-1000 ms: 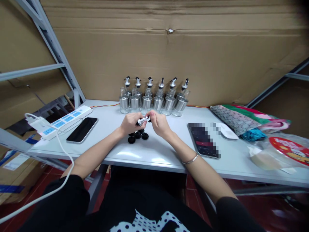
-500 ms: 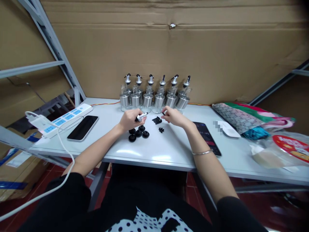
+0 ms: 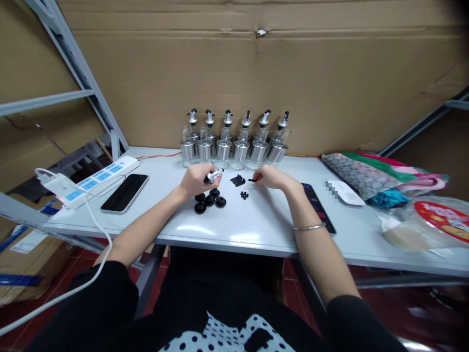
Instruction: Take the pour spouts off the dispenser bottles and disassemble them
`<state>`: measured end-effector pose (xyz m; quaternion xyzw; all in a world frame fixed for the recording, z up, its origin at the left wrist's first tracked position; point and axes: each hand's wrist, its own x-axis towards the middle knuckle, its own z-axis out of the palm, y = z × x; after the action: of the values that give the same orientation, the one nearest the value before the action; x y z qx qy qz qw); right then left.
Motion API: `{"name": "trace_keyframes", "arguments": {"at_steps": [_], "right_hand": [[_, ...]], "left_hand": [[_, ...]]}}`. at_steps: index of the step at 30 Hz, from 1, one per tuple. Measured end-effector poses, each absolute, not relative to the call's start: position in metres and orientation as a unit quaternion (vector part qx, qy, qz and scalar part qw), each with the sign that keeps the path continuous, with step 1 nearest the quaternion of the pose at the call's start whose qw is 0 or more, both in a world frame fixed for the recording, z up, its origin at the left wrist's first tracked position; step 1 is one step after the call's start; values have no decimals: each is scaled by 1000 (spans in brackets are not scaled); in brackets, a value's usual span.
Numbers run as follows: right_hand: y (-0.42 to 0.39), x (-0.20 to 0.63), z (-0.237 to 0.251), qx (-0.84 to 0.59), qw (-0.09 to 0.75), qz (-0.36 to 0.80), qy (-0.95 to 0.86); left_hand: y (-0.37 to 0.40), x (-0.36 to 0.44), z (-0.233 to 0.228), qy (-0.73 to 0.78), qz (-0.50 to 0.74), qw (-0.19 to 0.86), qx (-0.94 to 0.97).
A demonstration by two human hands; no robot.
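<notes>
My left hand point(image 3: 196, 180) is closed around a small silver pourer spout point(image 3: 214, 174), held just above the white table point(image 3: 256, 225). A little to the right, my right hand point(image 3: 269, 177) pinches a small black part point(image 3: 252, 180) between its fingertips. Between the two hands lies a pile of small black pieces point(image 3: 238, 180), with two tiny black bits point(image 3: 244, 195) in front of it. Several round black stoppers point(image 3: 209, 201) sit just below my left hand. A row of glass and steel oil bottles point(image 3: 234, 146) with pourer tops stands behind, against the cardboard.
A black phone point(image 3: 124, 193) and a white power strip point(image 3: 98, 178) with a charger cable lie at the left. Another phone point(image 3: 317, 208) lies right of my right wrist, then a white mouse point(image 3: 344, 193), folded patterned cloth point(image 3: 377, 178) and plastic bags point(image 3: 421, 225).
My right hand left the spout, reached right to the pile of black pieces and now holds one. My left hand keeps the spout in place.
</notes>
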<state>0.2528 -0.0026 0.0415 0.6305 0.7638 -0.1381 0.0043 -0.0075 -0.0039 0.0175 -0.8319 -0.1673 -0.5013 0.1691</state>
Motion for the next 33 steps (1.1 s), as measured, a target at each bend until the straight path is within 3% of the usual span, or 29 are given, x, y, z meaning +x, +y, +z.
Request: {"name": "trace_keyframes", "arguments": {"at_steps": [10,17,26,33], "right_hand": [[-1,252,40,612,2,-128,780],[1,255,37,600,18,-187,778],[-3,247,40,579,-27,-244,778],[-2,249,40,590,-14,-177,788]], "left_hand": [[-3,-8,16,-171,-501,177,-830],[-3,-8,16,-175,-496,183,-830],[-2,-8,16,-178,-493,181,-832],[-1,-9,14,-192,-482,180,-836]]}}
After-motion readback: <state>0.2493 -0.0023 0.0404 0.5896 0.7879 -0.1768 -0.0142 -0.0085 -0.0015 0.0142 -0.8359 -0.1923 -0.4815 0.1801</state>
